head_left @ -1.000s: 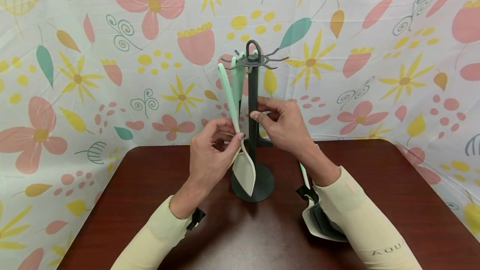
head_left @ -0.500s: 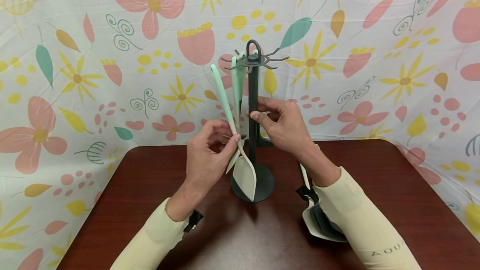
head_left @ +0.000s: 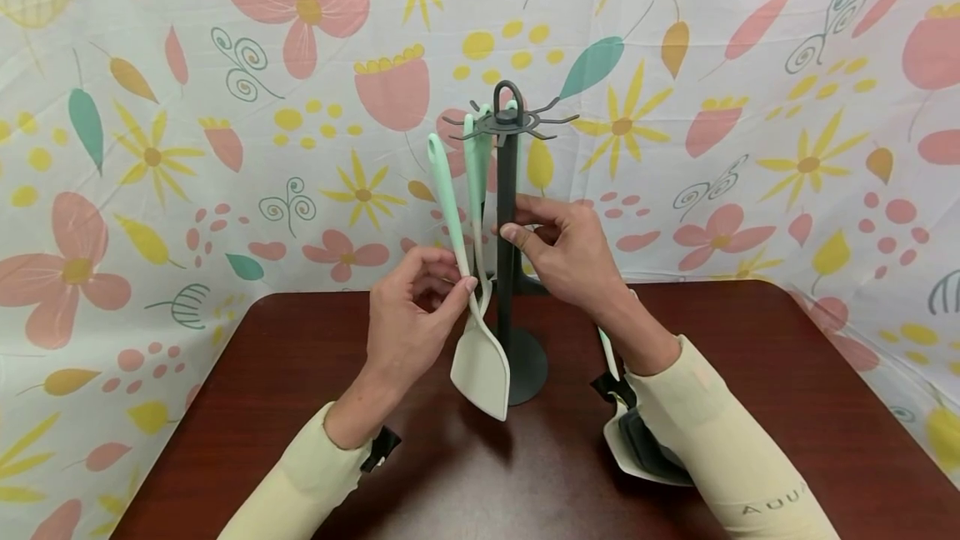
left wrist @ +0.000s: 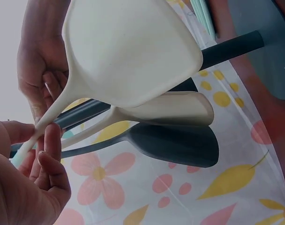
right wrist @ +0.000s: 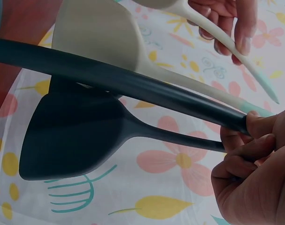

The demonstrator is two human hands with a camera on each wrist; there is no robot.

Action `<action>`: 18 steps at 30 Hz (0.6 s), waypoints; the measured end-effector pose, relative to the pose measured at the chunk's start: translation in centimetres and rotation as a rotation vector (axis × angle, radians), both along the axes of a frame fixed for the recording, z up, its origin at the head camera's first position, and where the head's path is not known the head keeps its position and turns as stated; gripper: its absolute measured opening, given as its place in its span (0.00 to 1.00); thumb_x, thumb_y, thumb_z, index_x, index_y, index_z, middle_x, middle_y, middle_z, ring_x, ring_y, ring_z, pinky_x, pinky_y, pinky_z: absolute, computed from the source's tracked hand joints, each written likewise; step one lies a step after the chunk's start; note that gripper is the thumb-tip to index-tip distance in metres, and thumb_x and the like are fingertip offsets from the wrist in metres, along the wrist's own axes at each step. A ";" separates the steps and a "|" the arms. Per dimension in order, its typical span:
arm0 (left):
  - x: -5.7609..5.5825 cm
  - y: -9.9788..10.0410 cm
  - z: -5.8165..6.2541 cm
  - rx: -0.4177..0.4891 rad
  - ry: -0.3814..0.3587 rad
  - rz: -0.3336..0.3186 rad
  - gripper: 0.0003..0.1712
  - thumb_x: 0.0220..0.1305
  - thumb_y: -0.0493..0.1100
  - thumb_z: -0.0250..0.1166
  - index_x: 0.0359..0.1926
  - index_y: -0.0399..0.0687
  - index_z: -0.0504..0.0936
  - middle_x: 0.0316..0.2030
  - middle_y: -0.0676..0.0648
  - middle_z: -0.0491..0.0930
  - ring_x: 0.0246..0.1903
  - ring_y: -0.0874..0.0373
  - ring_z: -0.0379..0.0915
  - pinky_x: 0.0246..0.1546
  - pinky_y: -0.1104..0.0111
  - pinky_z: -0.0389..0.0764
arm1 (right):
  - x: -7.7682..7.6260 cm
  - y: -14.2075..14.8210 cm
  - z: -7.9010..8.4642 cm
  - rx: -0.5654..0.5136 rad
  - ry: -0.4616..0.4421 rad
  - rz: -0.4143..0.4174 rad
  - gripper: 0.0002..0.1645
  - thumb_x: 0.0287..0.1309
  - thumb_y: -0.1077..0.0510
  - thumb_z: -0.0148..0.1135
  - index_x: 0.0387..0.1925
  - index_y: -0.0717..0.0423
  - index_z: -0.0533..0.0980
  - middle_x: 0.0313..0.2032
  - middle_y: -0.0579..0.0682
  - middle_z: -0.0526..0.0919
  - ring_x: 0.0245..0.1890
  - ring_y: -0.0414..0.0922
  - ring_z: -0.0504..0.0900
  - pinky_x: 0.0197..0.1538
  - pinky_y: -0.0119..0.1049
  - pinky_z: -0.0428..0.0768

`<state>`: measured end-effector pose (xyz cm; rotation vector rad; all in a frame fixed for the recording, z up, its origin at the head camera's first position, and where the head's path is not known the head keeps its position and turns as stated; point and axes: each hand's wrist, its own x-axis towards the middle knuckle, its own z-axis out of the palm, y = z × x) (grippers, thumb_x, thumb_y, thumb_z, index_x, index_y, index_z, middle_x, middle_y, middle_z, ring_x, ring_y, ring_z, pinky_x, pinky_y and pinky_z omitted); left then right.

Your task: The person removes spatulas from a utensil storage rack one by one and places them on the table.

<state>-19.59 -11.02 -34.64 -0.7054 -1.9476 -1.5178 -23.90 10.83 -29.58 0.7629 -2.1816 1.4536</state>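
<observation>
In the head view my left hand point(head_left: 408, 332) pinches the thin neck of a cream turner point(head_left: 480, 369) with a mint-green handle. The turner is tilted, its blade low and its handle end left of the dark utensil stand point(head_left: 507, 190), apart from the hooks. My right hand point(head_left: 566, 252) grips the stand's upright pole, thumb in front. Another cream turner point(right wrist: 100, 42) and a dark turner point(right wrist: 76, 136) hang from the stand behind the pole. The left wrist view shows the held turner's broad blade point(left wrist: 128, 47) in front of the hanging ones.
More utensils, one with a cream rim around a dark head point(head_left: 645, 448), lie on the brown table point(head_left: 315, 407) beside my right forearm, partly covered by it. Several bare hooks point(head_left: 555, 119) stick out from the stand's top. A floral cloth point(head_left: 180, 148) hangs behind the table.
My left hand has drawn the cream turner slightly left and down, its handle end moving off from the hook. Its blade has turned to show more face. The right hand stays on the pole.
</observation>
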 end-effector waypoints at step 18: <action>0.1 -1.4 -0.2 -0.062 -0.041 0.028 0.12 0.67 0.39 0.77 0.48 0.48 0.84 0.35 0.54 0.88 0.26 0.59 0.83 0.27 0.72 0.79 | 0.1 0.0 0.0 0.005 -0.013 -0.012 0.22 0.67 0.63 0.73 0.61 0.58 0.84 0.45 0.56 0.92 0.37 0.49 0.93 0.39 0.28 0.84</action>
